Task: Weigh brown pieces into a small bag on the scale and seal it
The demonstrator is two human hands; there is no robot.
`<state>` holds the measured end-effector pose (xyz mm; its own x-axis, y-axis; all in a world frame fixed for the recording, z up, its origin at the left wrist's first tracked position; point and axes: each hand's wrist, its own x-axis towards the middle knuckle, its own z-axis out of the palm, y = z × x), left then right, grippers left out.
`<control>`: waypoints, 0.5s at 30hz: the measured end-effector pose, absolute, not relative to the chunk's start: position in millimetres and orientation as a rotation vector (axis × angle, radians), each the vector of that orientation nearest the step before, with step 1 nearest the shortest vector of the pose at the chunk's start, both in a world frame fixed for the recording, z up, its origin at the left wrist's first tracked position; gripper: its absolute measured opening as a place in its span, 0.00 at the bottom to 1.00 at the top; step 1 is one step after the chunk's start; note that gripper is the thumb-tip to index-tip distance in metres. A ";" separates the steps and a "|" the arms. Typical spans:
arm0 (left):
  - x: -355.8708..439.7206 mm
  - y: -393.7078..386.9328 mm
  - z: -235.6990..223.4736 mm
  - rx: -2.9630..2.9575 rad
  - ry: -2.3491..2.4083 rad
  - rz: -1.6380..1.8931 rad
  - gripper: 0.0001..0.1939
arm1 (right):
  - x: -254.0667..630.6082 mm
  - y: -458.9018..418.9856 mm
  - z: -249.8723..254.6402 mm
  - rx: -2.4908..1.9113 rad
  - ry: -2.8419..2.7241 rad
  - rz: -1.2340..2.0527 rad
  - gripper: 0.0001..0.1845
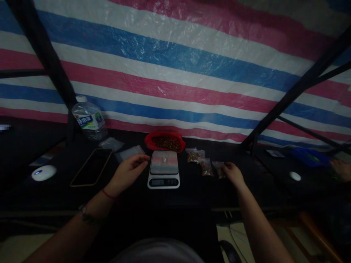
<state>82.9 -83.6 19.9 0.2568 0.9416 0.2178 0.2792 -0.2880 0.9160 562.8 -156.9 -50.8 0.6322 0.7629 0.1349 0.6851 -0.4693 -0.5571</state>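
Note:
A small white kitchen scale [163, 170] stands on the dark table in front of me. Behind it sits a red dish [164, 141] full of brown bits. My left hand [128, 171] hovers just left of the scale, thumb and fingers pinched near a clear empty bag [128, 152]; what it pinches I cannot make out. My right hand [233, 172] rests to the right of the scale, its fingers closed on a small filled bag [220, 169]. Two more filled bags [194, 155] [206, 167] lie between that hand and the scale.
A dark phone [91, 167] lies left of my left hand, and a white mouse [44, 172] sits further left. A water bottle [89, 119] stands at the back left. Another person's hand [341, 168] and a second mouse [295, 176] are at far right. A striped tarp [178, 65] hangs behind.

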 end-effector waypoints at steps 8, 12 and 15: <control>71.1 -84.1 6.6 1.691 1.248 1.069 0.24 | 482.1 -163.6 -52.3 -2.154 -1.945 -0.128 0.31; 72.9 -87.6 9.6 1.695 1.256 1.028 0.24 | 487.9 -162.3 -58.9 -2.019 -1.983 -0.066 0.20; 70.1 -89.3 11.2 1.670 1.277 1.017 0.25 | 504.0 -162.6 -59.5 -1.900 -1.843 -0.049 0.16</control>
